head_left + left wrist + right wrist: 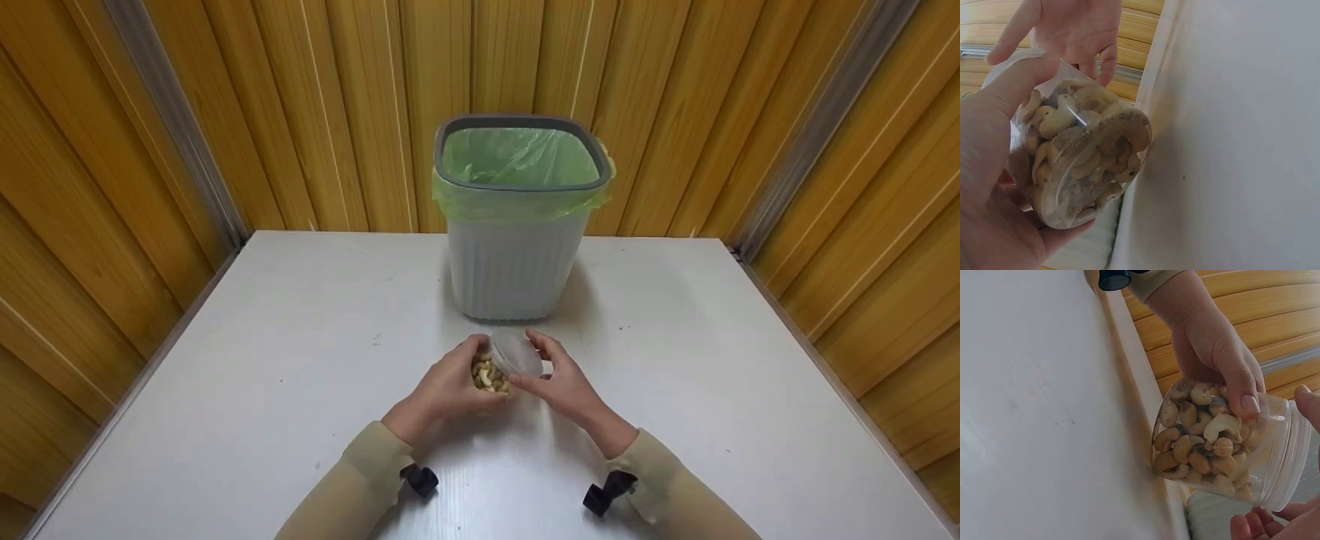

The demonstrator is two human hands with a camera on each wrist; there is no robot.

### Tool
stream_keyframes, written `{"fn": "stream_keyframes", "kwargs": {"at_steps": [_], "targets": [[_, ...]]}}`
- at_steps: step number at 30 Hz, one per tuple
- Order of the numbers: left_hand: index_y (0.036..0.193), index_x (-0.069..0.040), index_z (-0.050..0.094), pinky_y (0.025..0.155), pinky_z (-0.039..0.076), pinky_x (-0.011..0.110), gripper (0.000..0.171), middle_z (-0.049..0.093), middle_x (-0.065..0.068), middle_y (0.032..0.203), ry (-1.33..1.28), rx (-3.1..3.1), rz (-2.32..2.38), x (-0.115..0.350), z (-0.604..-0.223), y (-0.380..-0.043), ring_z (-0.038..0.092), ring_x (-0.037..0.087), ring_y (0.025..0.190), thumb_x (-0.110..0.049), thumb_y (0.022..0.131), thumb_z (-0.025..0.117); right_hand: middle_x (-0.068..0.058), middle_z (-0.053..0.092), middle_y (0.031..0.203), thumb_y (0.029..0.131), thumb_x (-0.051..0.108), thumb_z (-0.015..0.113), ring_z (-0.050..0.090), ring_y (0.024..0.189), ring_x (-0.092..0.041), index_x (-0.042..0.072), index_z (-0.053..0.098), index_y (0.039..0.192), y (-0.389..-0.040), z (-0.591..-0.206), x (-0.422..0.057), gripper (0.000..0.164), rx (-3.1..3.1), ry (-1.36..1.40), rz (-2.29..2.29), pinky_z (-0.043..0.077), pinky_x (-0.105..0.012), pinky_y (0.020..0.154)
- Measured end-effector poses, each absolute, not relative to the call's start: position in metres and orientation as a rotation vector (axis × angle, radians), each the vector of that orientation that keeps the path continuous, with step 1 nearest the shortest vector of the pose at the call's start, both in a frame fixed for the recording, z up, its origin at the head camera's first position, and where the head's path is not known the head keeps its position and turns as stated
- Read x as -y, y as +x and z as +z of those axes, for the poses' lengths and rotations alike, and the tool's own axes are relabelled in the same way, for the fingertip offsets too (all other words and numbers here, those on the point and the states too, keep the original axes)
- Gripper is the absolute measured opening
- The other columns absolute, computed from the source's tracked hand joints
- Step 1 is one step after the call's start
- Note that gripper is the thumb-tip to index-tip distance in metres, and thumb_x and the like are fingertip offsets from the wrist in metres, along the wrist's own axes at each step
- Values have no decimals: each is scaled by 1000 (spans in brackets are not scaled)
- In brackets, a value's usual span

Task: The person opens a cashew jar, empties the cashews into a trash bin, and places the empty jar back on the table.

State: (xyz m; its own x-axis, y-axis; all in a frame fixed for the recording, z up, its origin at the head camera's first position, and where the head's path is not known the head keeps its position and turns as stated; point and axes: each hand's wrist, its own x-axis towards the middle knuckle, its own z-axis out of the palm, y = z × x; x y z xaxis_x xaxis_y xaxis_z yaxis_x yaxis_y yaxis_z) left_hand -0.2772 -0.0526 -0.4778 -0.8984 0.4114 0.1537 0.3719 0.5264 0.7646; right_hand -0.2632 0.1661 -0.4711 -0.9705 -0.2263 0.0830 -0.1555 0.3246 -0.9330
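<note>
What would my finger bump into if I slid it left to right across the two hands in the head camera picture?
Left hand → the cashews → the jar's pale top end → right hand.

1. White flat tabletop: room left and right.
2. Clear cylindrical plastic jar occupies the middle.
3. White ribbed plastic bin blocks far centre.
4. Yellow-brown wood-grained panels bar left, right, far.
</note>
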Motion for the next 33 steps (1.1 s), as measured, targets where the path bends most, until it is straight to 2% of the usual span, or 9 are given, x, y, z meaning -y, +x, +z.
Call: {"fn": "stream_keyframes", "kwargs": {"at_steps": [5,9,20,27,33], "targets": [[148,-7,44,99,52,45,89,62,11,133,680,-2699,1339,53,-478,-277,61,23,114,-34,77,89,-21,47,152,89,25,82,44,135,-38,4,40,156,-263,-471,-166,82,-2518,-355,-1737,47,-35,94],[148,-7,43,100,52,44,89,62,10,133,694,-2698,1339,53,-478,-276,62,22,114,-35,77,89,-24,44,152,90,22,79,42,137,-39,2,38,156,-263,-470,-167,80,-2480,-405,-1746,49,-34,93],[146,-11,45,100,52,43,88,63,7,134,727,-2702,1340,53,-478,-275,62,21,116,-39,76,90,-27,40,152,92,14,75,49,128,-35,-2,34,156,-264,-471,-170,78,-2434,-522,-1741,52,-24,86],[146,-11,45,100,52,44,88,63,8,133,733,-2705,1328,53,-478,-276,63,22,116,-40,76,90,-26,36,156,91,12,74,41,136,-38,2,33,158,-266,-472,-174,80,-2403,-558,-1735,51,-24,91],[146,-11,45,101,52,44,88,62,8,135,733,-2708,1314,53,-478,-276,62,22,117,-40,76,90,-26,31,160,90,7,71,43,136,-39,2,31,159,-267,-472,-175,81,-2386,-602,-1730,50,-28,96]]}}
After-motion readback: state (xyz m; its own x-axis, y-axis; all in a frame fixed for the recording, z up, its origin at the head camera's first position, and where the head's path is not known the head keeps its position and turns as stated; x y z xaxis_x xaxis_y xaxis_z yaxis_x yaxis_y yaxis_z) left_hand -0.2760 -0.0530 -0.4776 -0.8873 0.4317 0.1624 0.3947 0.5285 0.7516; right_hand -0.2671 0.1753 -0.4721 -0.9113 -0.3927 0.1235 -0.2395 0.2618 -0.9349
